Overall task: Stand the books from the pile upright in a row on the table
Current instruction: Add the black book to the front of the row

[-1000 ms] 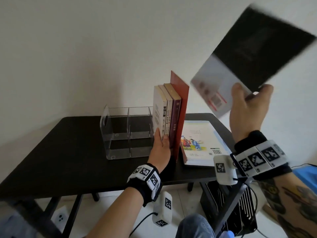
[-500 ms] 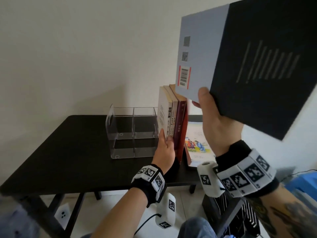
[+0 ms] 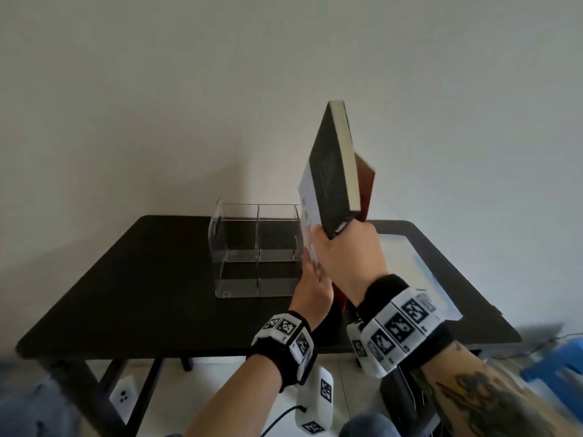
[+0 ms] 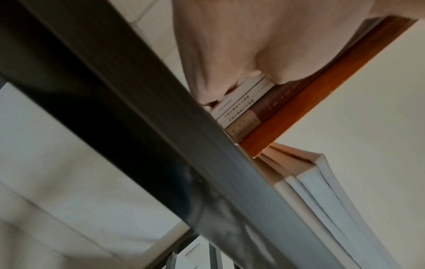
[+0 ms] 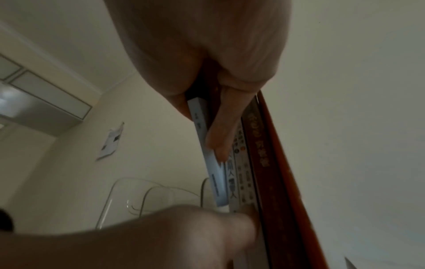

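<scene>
My right hand (image 3: 342,238) grips a black-and-grey book (image 3: 331,171) by its lower corner, thumb on one cover and fingers (image 5: 219,138) on the other. The book is upright, tilted, and lies close against the left side of the standing row. Of that row only the tall red book (image 3: 366,190) shows in the head view. The left wrist view has the row's spines (image 4: 241,112) beside the red book (image 4: 322,87). My left hand (image 3: 314,275) rests against the foot of the row on the black table (image 3: 142,294). The pile (image 3: 410,263) lies flat to the right.
A clear acrylic organiser (image 3: 252,247) with empty compartments stands just left of the row. The pile's page edges (image 4: 322,191) reach the table's near edge (image 4: 161,145). The wall lies close behind. A blue object (image 3: 555,364) sits low at the right.
The right hand has brought the black-and-grey book down from high on the right and turned it edge-on against the row. The left hand has stayed at the row.
</scene>
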Motion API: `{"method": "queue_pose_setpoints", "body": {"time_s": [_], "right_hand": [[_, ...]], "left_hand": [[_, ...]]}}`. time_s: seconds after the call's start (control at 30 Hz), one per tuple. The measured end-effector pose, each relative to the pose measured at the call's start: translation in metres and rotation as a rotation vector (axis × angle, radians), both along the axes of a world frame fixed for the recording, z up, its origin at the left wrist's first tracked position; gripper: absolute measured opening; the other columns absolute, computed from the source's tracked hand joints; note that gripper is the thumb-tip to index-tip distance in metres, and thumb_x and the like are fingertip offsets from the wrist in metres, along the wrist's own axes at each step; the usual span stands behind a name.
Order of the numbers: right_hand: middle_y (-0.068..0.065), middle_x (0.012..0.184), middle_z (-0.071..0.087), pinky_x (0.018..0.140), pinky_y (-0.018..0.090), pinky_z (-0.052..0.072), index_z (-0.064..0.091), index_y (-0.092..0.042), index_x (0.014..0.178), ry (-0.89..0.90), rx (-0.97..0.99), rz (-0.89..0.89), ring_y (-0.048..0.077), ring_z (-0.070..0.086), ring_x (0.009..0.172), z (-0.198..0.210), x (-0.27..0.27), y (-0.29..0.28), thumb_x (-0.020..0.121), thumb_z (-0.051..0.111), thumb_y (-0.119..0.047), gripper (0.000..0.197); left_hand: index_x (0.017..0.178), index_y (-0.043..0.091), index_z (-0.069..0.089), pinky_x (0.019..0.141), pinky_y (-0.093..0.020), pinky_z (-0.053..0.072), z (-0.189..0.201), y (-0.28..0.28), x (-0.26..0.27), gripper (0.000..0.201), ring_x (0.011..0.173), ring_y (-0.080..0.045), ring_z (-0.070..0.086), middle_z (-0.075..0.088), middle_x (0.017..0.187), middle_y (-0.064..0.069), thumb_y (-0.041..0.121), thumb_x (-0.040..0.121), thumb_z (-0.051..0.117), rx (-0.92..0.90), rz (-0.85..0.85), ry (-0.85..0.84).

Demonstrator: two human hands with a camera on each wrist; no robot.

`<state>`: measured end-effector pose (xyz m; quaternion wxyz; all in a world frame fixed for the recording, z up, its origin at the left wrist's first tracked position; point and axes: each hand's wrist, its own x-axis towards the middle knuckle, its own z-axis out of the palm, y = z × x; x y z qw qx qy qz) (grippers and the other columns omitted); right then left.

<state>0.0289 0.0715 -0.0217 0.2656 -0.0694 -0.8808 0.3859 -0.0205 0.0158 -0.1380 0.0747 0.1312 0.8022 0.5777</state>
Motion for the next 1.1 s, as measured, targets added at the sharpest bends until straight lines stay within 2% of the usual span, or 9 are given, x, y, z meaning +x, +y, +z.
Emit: {"method": "queue_pose_setpoints", "body": {"time_s": [0.1, 0.27, 0.4, 0.47, 0.6, 0.8, 0.93, 1.0, 1.1], "right_hand": [[0.004, 0.072, 0.065, 0.064, 0.038, 0.06, 0.059, -0.014, 0.086, -0.073, 0.131, -0.031, 0.025, 0.065, 0.065, -0.003, -0.009, 0.0, 0.089, 0.051, -0.031, 0.019], [0.007, 0.083, 0.066, 0.067, 0.036, 0.059, 0.057, -0.012, 0.097, -0.113, 0.227, -0.029, 0.026, 0.063, 0.07, 0.001, -0.018, -0.003, 0.094, 0.049, -0.031, 0.021], [0.008, 0.084, 0.066, 0.069, 0.038, 0.059, 0.055, -0.01, 0.091, -0.14, 0.271, -0.033, 0.028, 0.065, 0.074, 0.0, -0.023, -0.008, 0.096, 0.047, -0.033, 0.025], [0.01, 0.085, 0.066, 0.069, 0.038, 0.058, 0.055, -0.009, 0.093, -0.161, 0.303, -0.048, 0.031, 0.066, 0.077, -0.001, -0.022, -0.009, 0.098, 0.045, -0.039, 0.032], [0.006, 0.08, 0.06, 0.068, 0.035, 0.054, 0.052, -0.013, 0.085, -0.225, 0.403, -0.059, 0.027, 0.06, 0.075, 0.005, -0.019, -0.009, 0.098, 0.041, -0.052, 0.043], [0.006, 0.08, 0.058, 0.064, 0.032, 0.049, 0.058, -0.012, 0.087, -0.259, 0.449, -0.081, 0.024, 0.057, 0.073, 0.006, -0.021, -0.006, 0.1, 0.041, -0.029, 0.027], [0.01, 0.093, 0.065, 0.064, 0.031, 0.042, 0.061, -0.008, 0.098, -0.233, 0.531, -0.08, 0.03, 0.065, 0.088, 0.003, -0.021, -0.009, 0.101, 0.041, -0.025, 0.026], [0.01, 0.095, 0.066, 0.064, 0.031, 0.04, 0.06, -0.008, 0.1, -0.221, 0.578, -0.078, 0.031, 0.065, 0.09, 0.001, -0.018, -0.009, 0.102, 0.041, -0.027, 0.028], [0.01, 0.097, 0.067, 0.065, 0.032, 0.042, 0.06, -0.01, 0.1, -0.237, 0.673, -0.055, 0.032, 0.066, 0.09, -0.003, -0.013, -0.008, 0.102, 0.042, -0.026, 0.024]], "left_hand": [[0.153, 0.006, 0.015, 0.06, 0.002, 0.04, 0.008, -0.002, 0.006, 0.057, 0.076, -0.001, 0.058, 0.058, 0.115, -0.004, 0.017, 0.105, 0.042, -0.049, -0.035, 0.03], [0.156, 0.021, -0.007, 0.086, -0.015, 0.046, 0.015, -0.004, 0.016, 0.075, 0.111, -0.014, 0.061, 0.054, 0.141, -0.004, 0.026, 0.104, 0.047, 0.049, -0.001, -0.001], [0.149, 0.015, 0.026, 0.057, -0.001, 0.042, 0.014, -0.005, 0.021, 0.052, 0.077, 0.002, 0.057, 0.063, 0.124, -0.007, 0.024, 0.103, 0.048, -0.011, 0.052, 0.007], [0.145, 0.014, 0.034, 0.066, -0.004, 0.046, 0.012, -0.005, 0.02, 0.047, 0.093, -0.011, 0.064, 0.064, 0.124, -0.01, 0.024, 0.102, 0.049, -0.01, 0.075, -0.013], [0.138, 0.017, 0.043, 0.096, -0.04, 0.051, 0.013, -0.005, 0.02, 0.039, 0.107, -0.025, 0.064, 0.067, 0.118, -0.01, 0.029, 0.101, 0.047, 0.103, 0.121, -0.127], [0.136, 0.013, 0.043, 0.068, -0.018, 0.041, 0.017, -0.006, 0.016, 0.035, 0.088, -0.014, 0.057, 0.064, 0.112, -0.004, 0.028, 0.104, 0.042, -0.075, 0.1, -0.061], [0.111, 0.002, 0.057, 0.081, -0.028, 0.043, 0.022, -0.007, 0.012, 0.025, 0.109, -0.032, 0.061, 0.065, 0.115, -0.016, 0.017, 0.103, 0.038, -0.351, 0.095, -0.019], [0.085, 0.004, 0.055, 0.078, -0.032, 0.046, 0.027, -0.014, 0.013, 0.025, 0.104, -0.034, 0.062, 0.065, 0.112, -0.018, 0.014, 0.101, 0.039, -0.454, 0.104, -0.002], [0.082, 0.003, 0.057, 0.072, -0.034, 0.051, 0.032, -0.024, 0.011, 0.02, 0.091, -0.035, 0.066, 0.07, 0.099, -0.018, 0.02, 0.091, 0.05, -0.46, 0.178, -0.016]]}}
